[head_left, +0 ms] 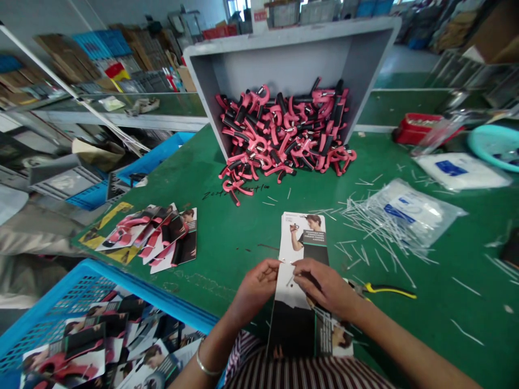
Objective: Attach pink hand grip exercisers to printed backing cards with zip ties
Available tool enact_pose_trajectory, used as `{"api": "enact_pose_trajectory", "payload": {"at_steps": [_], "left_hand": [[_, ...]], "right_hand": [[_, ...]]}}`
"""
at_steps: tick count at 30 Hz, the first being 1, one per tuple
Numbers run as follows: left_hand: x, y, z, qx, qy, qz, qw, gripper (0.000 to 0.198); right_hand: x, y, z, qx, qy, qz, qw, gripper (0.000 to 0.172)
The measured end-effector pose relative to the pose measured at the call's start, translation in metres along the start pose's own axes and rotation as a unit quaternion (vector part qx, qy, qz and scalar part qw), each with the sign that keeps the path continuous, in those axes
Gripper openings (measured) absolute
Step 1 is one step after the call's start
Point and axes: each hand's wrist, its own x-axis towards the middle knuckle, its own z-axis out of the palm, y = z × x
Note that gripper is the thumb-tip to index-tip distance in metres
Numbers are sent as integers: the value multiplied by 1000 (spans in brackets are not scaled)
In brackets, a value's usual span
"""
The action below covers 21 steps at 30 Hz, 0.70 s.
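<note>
My left hand (259, 282) is closed, fingertips pinching the top left edge of a printed packaging card (291, 327). My right hand (322, 283) is closed too, its fingers pinched at the card's upper part by the punched holes. A short thin white cable tie (289, 281) shows at the right fingertips; the rest of it is hidden. Just beyond both hands lies a stack of similar cards (294, 246), each with a printed figure. Yellow-and-black pliers (391, 290) lie right of my right forearm.
A grey bin (279, 67) tipped on its side spills pink-and-black spring clamps (279, 135). Loose cable ties (377, 227) and their plastic bag (413, 208) lie right. Carded clamps (162, 237) rest left, above a blue basket (77, 281) of more. A red box (417, 128) stands at far right.
</note>
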Motion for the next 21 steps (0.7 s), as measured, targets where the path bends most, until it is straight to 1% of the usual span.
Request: {"api": "enact_pose_trajectory", "payload": {"at_steps": [1,3,5,6,8,10,14,16,17,19,21], "left_hand": [[-3,-5,1,11,-1,19,1000,20],[-9,-16,3,71,15,72,995,11],[-15,-23,5,156,37,117,980,11],[-17,-26,5,190,45,129,972,13],[-22,-28,5,228,55,144,961,18],[-26,-29,3,244,62,153,956,21],[-29,-31,0,267,56,141,952,20],[-28,-31,0,272,51,135,951,18],[-28,-31,0,267,50,128,954,17],[-29,-27,1,222,50,98,969,18],[-33,-20,3,150,54,47,986,26]], "right_hand": [[-2,1,3,-2,9,12,1000,10],[-7,2,8,11,27,40,999,11],[-9,1,10,40,25,58,997,10],[-10,1,11,52,19,63,996,9],[-10,-1,10,65,12,64,996,7],[-9,-1,8,67,21,51,996,7],[-10,0,10,76,59,18,995,9],[-12,-3,10,80,59,9,995,12],[-13,-5,9,79,49,5,996,15],[-14,-11,5,71,8,4,997,17],[-15,-16,1,63,-29,13,998,13]]}}
